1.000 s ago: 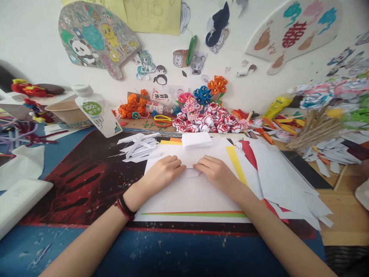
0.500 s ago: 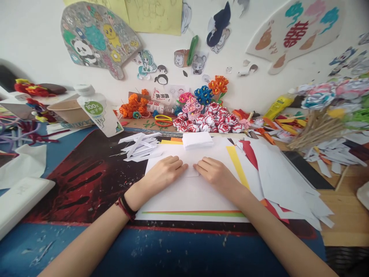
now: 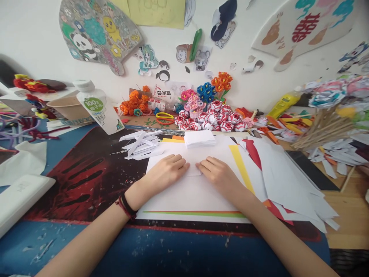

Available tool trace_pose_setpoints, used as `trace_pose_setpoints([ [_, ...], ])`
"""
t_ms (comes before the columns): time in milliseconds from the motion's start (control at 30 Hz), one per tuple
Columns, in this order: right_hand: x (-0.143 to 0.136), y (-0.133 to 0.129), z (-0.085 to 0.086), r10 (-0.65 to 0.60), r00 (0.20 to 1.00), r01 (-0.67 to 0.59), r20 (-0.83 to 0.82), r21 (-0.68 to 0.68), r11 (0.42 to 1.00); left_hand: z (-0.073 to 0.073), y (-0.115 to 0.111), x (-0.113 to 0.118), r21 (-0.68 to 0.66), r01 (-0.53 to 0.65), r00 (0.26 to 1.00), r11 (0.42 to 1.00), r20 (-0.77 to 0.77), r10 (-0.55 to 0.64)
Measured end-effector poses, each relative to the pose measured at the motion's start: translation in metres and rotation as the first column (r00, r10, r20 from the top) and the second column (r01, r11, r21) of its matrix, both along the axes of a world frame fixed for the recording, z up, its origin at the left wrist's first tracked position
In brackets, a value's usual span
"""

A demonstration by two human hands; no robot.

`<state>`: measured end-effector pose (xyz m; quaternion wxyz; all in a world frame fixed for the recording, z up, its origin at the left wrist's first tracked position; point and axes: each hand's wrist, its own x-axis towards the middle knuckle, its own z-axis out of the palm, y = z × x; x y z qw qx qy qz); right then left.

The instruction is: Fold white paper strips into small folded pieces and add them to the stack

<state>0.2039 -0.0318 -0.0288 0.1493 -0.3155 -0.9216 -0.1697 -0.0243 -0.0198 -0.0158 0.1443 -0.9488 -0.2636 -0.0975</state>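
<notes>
A small piece of white paper (image 3: 193,169) lies flat on a large white sheet (image 3: 187,196), its lower edge showing between my hands. My left hand (image 3: 168,171), fingers curled together, grips its left side. On the right side, my right hand (image 3: 215,174) is closed in the same way, fingertips pressed to the paper. A narrow gap parts the two hands. Just beyond them stands a neat stack of small white papers (image 3: 200,139). My hands hide the paper's outer ends.
Cut white strips (image 3: 142,144) lie at the left, near a white bottle (image 3: 99,109). Red-and-white paper flowers (image 3: 221,117) sit along the wall. Loose white sheets (image 3: 285,184) spread at the right, beside a black card (image 3: 313,171). A white case (image 3: 27,202) lies at the far left.
The view has shifted slightly, so things appear a little farther right. Both hands keep nearly the same pose on the small paper, with the gap between them about the same.
</notes>
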Motion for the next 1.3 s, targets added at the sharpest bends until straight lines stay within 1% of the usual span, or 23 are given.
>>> trace_pose_setpoints([
  [133,-0.001,-0.003,0.002,-0.046,0.999,0.046,-0.021,-0.041,0.998,-0.002,-0.002,0.0,-0.048,-0.025,0.999,0.999,0.032,0.026],
  [333,-0.005,-0.007,0.005,-0.133,0.991,0.131,-0.005,-0.107,0.986,0.002,-0.006,0.0,-0.108,-0.05,0.996,0.993,0.072,0.058],
  [367,-0.006,-0.007,0.006,-0.148,0.989,0.147,0.0,-0.111,0.983,0.002,-0.006,0.001,-0.123,-0.068,0.992,0.99,0.098,0.08],
  [433,-0.007,-0.008,0.007,-0.168,0.986,0.169,0.011,-0.122,0.978,0.001,-0.003,0.002,-0.174,-0.142,0.967,0.975,0.187,0.174],
  [500,-0.006,-0.007,0.008,-0.168,0.986,0.166,0.0,-0.154,0.974,-0.003,0.001,0.005,-0.271,-0.225,0.908,0.936,0.291,0.302],
  [533,-0.005,-0.007,0.008,-0.161,0.987,0.155,-0.023,-0.176,0.972,-0.004,0.004,0.006,-0.324,-0.233,0.886,0.917,0.318,0.337],
  [633,-0.002,-0.005,0.007,-0.177,0.972,0.134,-0.154,-0.257,0.957,-0.008,0.011,0.009,-0.445,-0.201,0.851,0.872,0.362,0.381],
  [733,-0.002,-0.002,0.007,-0.271,0.91,0.149,-0.313,-0.364,0.92,-0.008,0.014,0.01,-0.518,-0.174,0.828,0.838,0.383,0.409],
  [800,-0.004,0.0,0.008,-0.316,0.866,0.134,-0.387,-0.429,0.893,-0.007,0.013,0.011,-0.556,-0.156,0.812,0.817,0.399,0.427],
  [900,-0.007,0.004,0.009,-0.317,0.83,0.059,-0.459,-0.492,0.869,-0.003,0.011,0.011,-0.605,-0.131,0.791,0.786,0.414,0.45],
  [1000,-0.009,0.007,0.01,-0.333,0.782,-0.01,-0.526,-0.546,0.838,0.001,0.009,0.012,-0.626,-0.097,0.778,0.773,0.436,0.451],
  [1133,-0.008,0.006,0.013,-0.421,0.709,-0.043,-0.565,-0.632,0.774,0.006,0.007,0.013,-0.664,-0.036,0.78,0.747,0.448,0.436],
  [1300,-0.006,0.005,0.018,-0.51,0.674,-0.099,-0.535,-0.749,0.655,0.013,0.002,0.017,-0.692,0.006,0.758,0.722,0.474,0.448],
])
